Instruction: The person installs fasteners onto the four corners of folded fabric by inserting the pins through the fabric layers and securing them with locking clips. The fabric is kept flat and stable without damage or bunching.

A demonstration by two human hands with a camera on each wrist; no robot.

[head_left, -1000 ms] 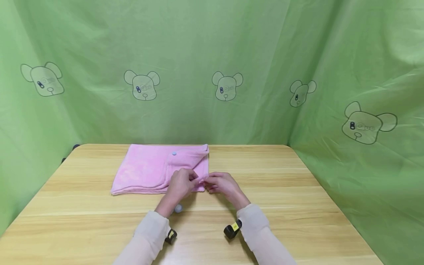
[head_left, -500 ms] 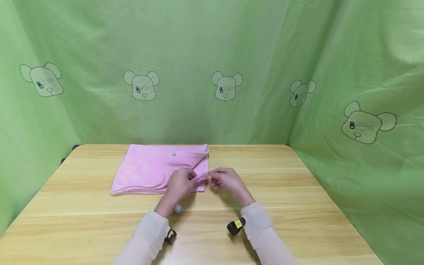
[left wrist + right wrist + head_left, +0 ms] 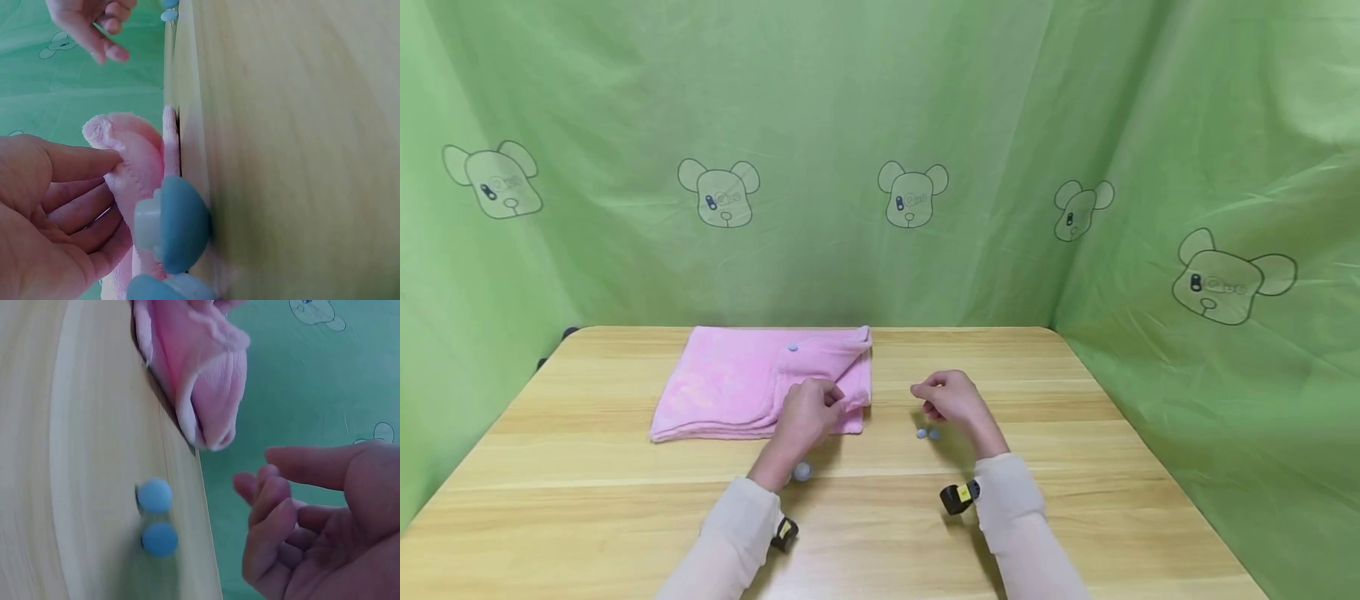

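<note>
At lower centre, our left hand point(image 3: 807, 408) pinches the pink plush cloth point(image 3: 722, 387), likely soft, best gripped by its hem point(image 3: 128, 181); our right hand point(image 3: 957, 397) curls loosely, empty.

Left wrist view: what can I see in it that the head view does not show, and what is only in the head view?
Only the left wrist view shows stitching on the pink cloth and, clearly, the pale stem of the nearest blue knob.

Only the head view shows another knob on top of the cloth, and both sleeves.

Both show the left hand pinching the cloth, the right hand, the table and the green curtain.
</note>
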